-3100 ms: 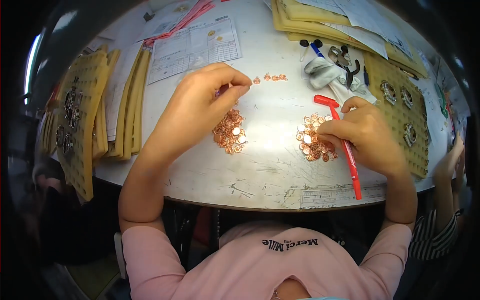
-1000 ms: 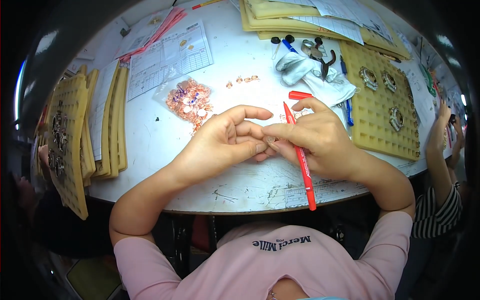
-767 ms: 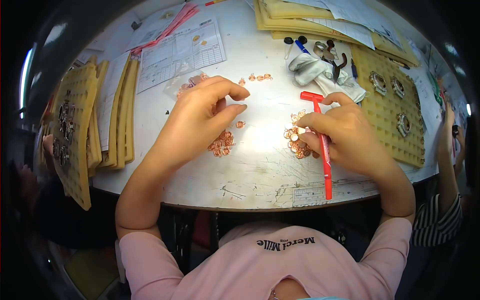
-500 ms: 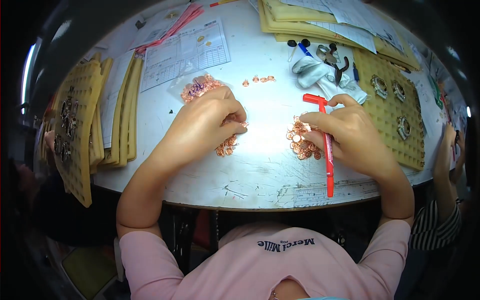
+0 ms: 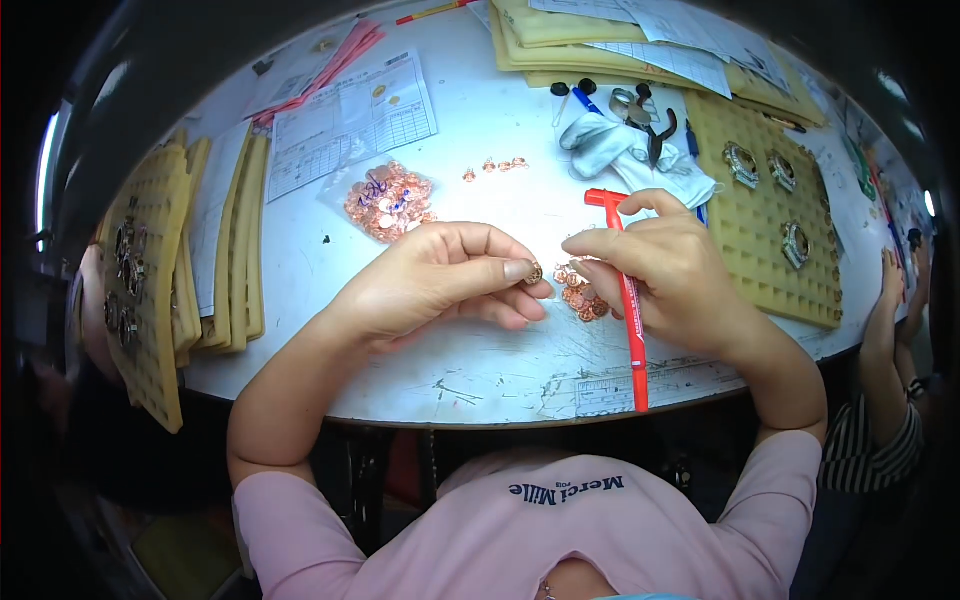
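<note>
Between thumb and forefinger, my left hand (image 5: 430,280) pinches a small round copper-coloured charm (image 5: 535,273) above the table. A red marker pen (image 5: 633,320) is gripped between the fingers of my right hand (image 5: 685,265), its cap end pointing away from me. The thumb and fingertips of that hand are close over a pile of similar copper charms (image 5: 583,302); whether they pinch one, I cannot tell. Beyond my left hand lies a clear plastic bag (image 5: 385,205) full of such charms, with purple handwriting on it. Several more charms (image 5: 500,166) form a loose row farther back.
Yellow foam trays (image 5: 250,240) stand at the left; another foam tray (image 5: 735,240) with watch-case-like metal parts lies at the right. White gloves (image 5: 620,155), pliers (image 5: 655,140) and a printed form (image 5: 350,125) are farther back. A co-worker's arm (image 5: 880,310) shows at far right.
My left hand has lifted off the left side and moved right with a charm in its fingers. The left pile no longer shows. My right hand stays by its pile with the marker.
</note>
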Demonstrator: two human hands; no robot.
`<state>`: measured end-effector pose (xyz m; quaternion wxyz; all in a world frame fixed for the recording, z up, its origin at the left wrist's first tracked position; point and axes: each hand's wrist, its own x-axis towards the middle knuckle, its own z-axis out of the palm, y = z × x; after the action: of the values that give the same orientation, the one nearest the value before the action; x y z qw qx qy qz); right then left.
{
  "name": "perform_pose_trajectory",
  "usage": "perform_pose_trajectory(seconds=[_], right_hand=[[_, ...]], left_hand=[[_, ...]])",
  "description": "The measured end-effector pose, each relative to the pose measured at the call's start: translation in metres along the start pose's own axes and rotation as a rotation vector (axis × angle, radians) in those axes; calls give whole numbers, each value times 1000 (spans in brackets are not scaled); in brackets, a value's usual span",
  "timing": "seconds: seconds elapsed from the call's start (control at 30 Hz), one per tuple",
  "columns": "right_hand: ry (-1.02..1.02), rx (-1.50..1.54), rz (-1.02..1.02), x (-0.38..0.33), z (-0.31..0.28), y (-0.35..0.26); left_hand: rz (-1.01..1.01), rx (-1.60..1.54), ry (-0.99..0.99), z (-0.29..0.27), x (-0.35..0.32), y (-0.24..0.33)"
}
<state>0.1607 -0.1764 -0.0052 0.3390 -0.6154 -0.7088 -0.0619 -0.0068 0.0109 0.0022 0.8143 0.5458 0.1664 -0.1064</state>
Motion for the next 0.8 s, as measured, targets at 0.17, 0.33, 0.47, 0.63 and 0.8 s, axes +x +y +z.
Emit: perform_pose_trajectory(seconds=[0.17, 0.33, 0.47, 0.63, 0.8], right_hand=[[7, 110, 24, -3, 8, -1], [-83, 106, -41, -6, 11, -1], [-97, 74, -23, -4, 8, -4], [-30, 114, 11, -5, 9, -3], [-24, 229, 127, -5, 14, -3]], left_hand=[[-60, -24, 19, 2, 2, -1], [-77, -62, -71, 6, 4, -2], [-90, -142, -43, 3, 3, -3], [-47, -137, 26, 8, 3, -4], [-21, -115, 25, 5, 4, -6]])
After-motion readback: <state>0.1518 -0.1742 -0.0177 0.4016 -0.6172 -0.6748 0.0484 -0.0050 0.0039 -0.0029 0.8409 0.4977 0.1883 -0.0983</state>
